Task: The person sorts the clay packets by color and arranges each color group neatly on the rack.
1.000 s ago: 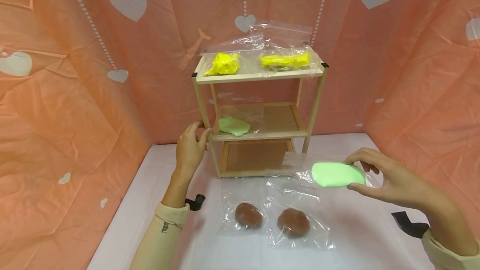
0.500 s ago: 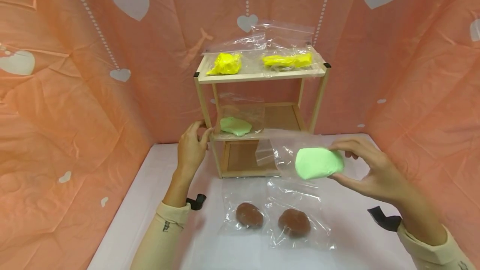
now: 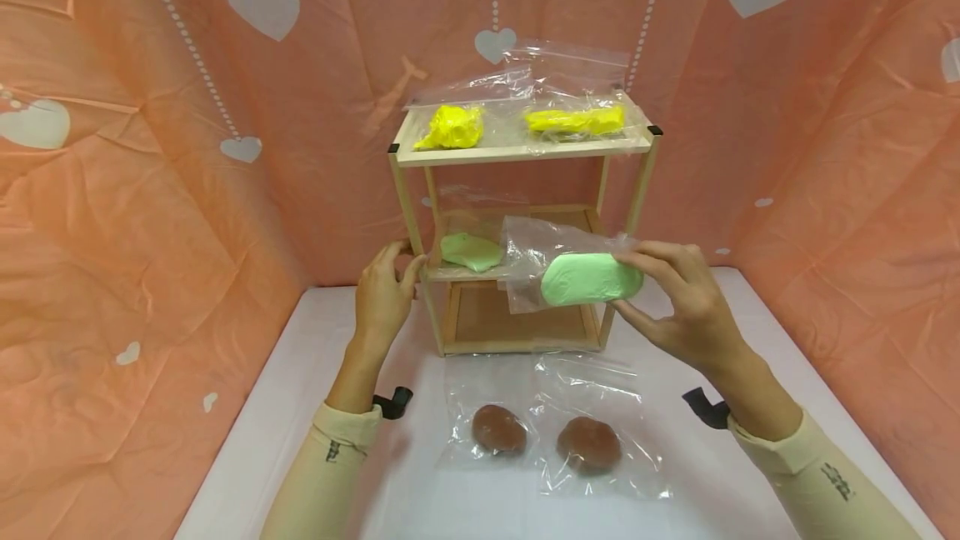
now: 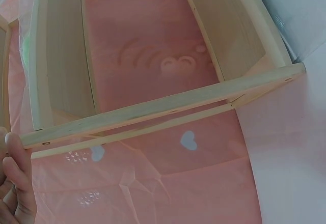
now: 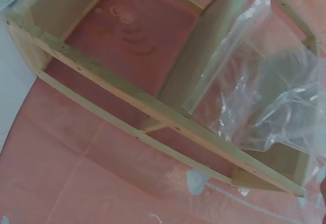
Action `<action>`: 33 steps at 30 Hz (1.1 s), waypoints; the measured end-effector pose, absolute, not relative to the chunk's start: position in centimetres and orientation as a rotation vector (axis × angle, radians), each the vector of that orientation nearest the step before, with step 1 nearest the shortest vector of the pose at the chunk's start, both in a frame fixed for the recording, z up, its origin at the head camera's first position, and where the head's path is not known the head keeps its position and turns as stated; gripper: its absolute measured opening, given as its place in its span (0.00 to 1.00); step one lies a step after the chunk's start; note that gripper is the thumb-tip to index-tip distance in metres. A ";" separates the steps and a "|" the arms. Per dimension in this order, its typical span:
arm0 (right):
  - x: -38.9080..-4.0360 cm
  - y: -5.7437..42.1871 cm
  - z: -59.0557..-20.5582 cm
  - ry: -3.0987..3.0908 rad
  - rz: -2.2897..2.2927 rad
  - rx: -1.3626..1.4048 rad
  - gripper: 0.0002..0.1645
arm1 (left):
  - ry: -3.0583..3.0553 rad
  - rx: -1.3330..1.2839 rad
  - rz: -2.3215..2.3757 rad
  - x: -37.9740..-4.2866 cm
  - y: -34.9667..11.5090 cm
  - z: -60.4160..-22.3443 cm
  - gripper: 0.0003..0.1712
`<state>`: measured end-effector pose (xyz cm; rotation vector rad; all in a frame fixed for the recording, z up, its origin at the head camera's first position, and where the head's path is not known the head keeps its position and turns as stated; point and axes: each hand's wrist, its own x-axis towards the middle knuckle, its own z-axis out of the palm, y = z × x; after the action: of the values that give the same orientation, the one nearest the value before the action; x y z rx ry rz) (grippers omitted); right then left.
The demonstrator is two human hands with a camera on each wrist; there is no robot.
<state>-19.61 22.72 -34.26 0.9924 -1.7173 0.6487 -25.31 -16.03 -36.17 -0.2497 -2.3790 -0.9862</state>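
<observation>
A three-tier wooden shelf (image 3: 517,158) stands at the back of the table. With fingers and thumb my left hand (image 3: 384,294) grips its left front post beside the middle tier; in the left wrist view, fingers (image 4: 19,183) show at the left edge. My right hand (image 3: 690,307) pinches a light green clay lump (image 3: 588,280) in a clear zip bag (image 3: 525,244), held in front of the middle tier's right half. The bag (image 5: 275,91) also hangs before the shelf in the right wrist view. Another bagged green clay lump (image 3: 471,252) lies on the middle tier's left.
Two bagged yellow clay lumps, one rounded (image 3: 453,127) and one long (image 3: 573,120), lie on the top tier. Two bagged brown clay lumps, left (image 3: 498,430) and right (image 3: 588,445), lie on the white table (image 3: 420,482) in front. Pink heart-patterned cloth (image 3: 330,190) surrounds the table.
My right hand has carried the bagged green clay left and upward, from the table's right side to the front of the middle tier. The left hand stays on the post.
</observation>
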 end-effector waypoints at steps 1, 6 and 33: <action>-20.0 22.5 -34.3 -1.704 0.645 0.984 0.30 | -2.379 -0.248 -0.986 -25.3 -16.0 -36.2 0.21; -21.5 21.5 -34.4 -1.658 0.643 0.942 0.25 | -2.387 -0.241 -0.983 -25.4 -16.0 -36.2 0.21; -25.4 20.4 -37.7 -1.840 0.544 0.797 0.36 | -2.376 -0.257 -0.999 -25.4 -16.0 -36.3 0.20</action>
<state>-25.42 20.39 -37.71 0.7973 -1.8400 0.5435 -25.42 -16.04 -36.29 -0.2567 -2.3762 -0.9989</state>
